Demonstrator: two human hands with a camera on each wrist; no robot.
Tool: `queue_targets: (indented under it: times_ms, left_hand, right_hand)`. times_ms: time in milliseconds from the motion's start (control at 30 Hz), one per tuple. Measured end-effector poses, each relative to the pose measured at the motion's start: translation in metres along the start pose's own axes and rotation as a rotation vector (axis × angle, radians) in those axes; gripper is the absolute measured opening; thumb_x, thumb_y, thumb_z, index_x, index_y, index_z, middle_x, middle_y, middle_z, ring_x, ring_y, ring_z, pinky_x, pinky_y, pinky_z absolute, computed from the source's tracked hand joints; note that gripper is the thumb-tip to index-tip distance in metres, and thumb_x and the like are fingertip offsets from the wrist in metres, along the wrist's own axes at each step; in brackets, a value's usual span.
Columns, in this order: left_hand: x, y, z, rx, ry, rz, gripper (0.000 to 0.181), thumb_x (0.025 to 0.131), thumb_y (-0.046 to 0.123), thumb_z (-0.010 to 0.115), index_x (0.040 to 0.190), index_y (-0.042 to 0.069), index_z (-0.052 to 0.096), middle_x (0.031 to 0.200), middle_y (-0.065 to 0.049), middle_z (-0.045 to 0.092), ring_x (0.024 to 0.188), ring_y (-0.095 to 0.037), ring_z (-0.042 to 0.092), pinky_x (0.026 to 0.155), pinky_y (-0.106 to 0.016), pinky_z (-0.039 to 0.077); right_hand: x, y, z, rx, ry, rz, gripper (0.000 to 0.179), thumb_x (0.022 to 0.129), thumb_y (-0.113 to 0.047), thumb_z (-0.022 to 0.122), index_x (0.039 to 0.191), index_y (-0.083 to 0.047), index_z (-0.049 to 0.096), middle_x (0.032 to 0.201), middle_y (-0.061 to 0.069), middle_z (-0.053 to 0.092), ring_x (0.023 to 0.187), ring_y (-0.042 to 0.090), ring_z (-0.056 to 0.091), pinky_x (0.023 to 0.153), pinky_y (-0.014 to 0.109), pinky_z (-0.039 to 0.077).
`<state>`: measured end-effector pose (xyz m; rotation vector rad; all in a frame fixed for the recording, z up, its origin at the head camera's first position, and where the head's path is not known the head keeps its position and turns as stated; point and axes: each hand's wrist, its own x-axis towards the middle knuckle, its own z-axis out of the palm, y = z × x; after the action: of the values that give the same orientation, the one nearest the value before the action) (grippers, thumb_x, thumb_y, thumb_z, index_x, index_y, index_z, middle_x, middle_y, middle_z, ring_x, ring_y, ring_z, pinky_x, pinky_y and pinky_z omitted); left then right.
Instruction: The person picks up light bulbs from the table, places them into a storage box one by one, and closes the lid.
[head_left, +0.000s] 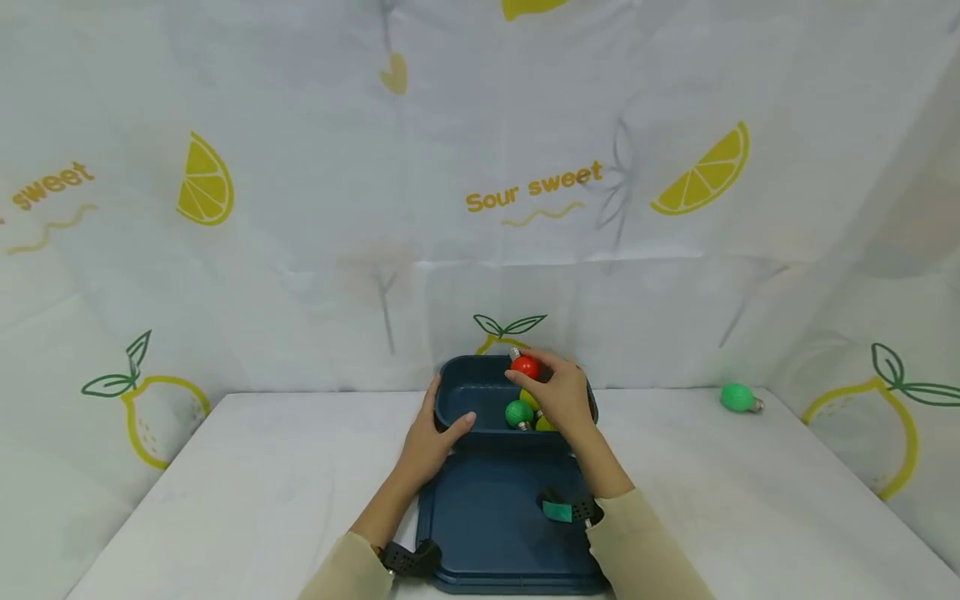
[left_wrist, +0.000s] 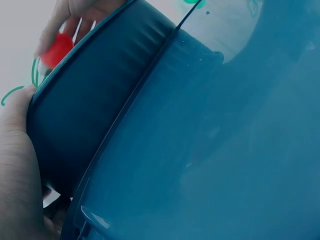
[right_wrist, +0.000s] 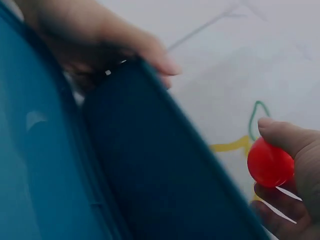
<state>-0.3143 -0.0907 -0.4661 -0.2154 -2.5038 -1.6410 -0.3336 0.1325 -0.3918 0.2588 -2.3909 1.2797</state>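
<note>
A dark blue plastic box (head_left: pixel 480 435) stands near the back of the table, with a flat blue lid (head_left: pixel 502 525) in front of it. My left hand (head_left: pixel 429 442) grips the box's left end, thumb over the rim and fingers along the outer side. Over the right part of the box, my right hand (head_left: pixel 558 392) pinches a small red light bulb (head_left: pixel 526 365) between thumb and fingers, its metal screw base turned up. Inside lie a green bulb (head_left: pixel 517 412) and yellow bulbs (head_left: pixel 545 424), partly hidden by the right hand.
Another green bulb (head_left: pixel 738 397) lies at the back right of the white table (head_left: pixel 292 483). Behind the table hangs a white sheet (head_left: pixel 315 208) printed with lemons.
</note>
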Motion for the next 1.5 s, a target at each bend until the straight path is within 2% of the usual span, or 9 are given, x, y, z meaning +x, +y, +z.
queue_targets:
  times_ms: [200,333,467,700,900,1167,1500]
  left_hand:
    - [-0.003,0.002,0.001,-0.010,-0.018,-0.001,0.096,0.090,0.057,0.068,0.164,0.029,0.014,0.169,-0.011,0.023,0.154,-0.040,0.027,0.118,-0.068,0.028]
    - [-0.003,0.003,0.000,-0.010,-0.007,0.002,0.095,0.090,0.057,0.068,0.164,0.029,0.015,0.169,-0.012,0.024,0.153,-0.040,0.028,0.118,-0.068,0.028]
    - [-0.001,0.003,-0.001,-0.007,-0.005,-0.009,0.095,0.090,0.058,0.068,0.164,0.031,0.014,0.169,-0.010,0.025,0.153,-0.038,0.029,0.119,-0.067,0.028]
    - [0.000,0.003,-0.002,-0.002,-0.009,0.006,0.095,0.090,0.057,0.067,0.164,0.028,0.014,0.169,-0.012,0.024,0.153,-0.040,0.028,0.118,-0.067,0.029]
    - [0.000,0.003,-0.002,-0.018,-0.016,0.002,0.095,0.091,0.057,0.068,0.164,0.030,0.013,0.170,-0.008,0.022,0.155,-0.036,0.026,0.120,-0.065,0.027]
    - [-0.001,0.004,-0.002,-0.025,-0.018,0.003,0.095,0.091,0.056,0.068,0.164,0.030,0.013,0.170,-0.007,0.021,0.155,-0.036,0.026,0.120,-0.064,0.029]
    - [-0.002,0.004,-0.003,-0.016,-0.017,0.009,0.095,0.090,0.056,0.068,0.164,0.028,0.014,0.169,-0.010,0.023,0.154,-0.038,0.026,0.120,-0.066,0.027]
  right_hand:
    - [-0.003,0.008,0.008,-0.066,-0.043,-0.026,0.048,0.085,-0.027,0.083,0.128,-0.009,0.071,0.113,0.016,0.075,0.087,0.025,0.069,0.072,0.028,0.056]
    - [-0.003,0.009,0.010,-0.100,-0.119,-0.084,0.047,0.087,-0.026,0.081,0.129,-0.009,0.070,0.117,0.016,0.074,0.092,0.026,0.072,0.076,0.034,0.061]
    - [-0.004,0.008,0.013,-0.138,-0.184,-0.101,0.043,0.089,-0.024,0.079,0.128,-0.010,0.070,0.120,0.017,0.073,0.095,0.029,0.073,0.080,0.040,0.062]
    - [-0.003,0.005,0.016,-0.207,-0.227,-0.082,0.043,0.090,-0.024,0.078,0.129,-0.008,0.070,0.121,0.015,0.073,0.092,0.025,0.070,0.082,0.042,0.061]
    - [-0.003,0.004,0.016,-0.269,-0.267,-0.047,0.043,0.089,-0.025,0.078,0.128,-0.009,0.070,0.121,0.015,0.073,0.092,0.025,0.066,0.083,0.043,0.059]
    - [-0.002,0.005,0.016,-0.286,-0.305,-0.024,0.042,0.089,-0.024,0.078,0.128,-0.010,0.070,0.120,0.014,0.073,0.087,0.023,0.064,0.077,0.039,0.057]
    - [-0.001,0.005,0.017,-0.274,-0.331,0.020,0.042,0.091,-0.026,0.076,0.130,-0.010,0.069,0.126,0.015,0.071,0.100,0.028,0.066,0.089,0.047,0.057]
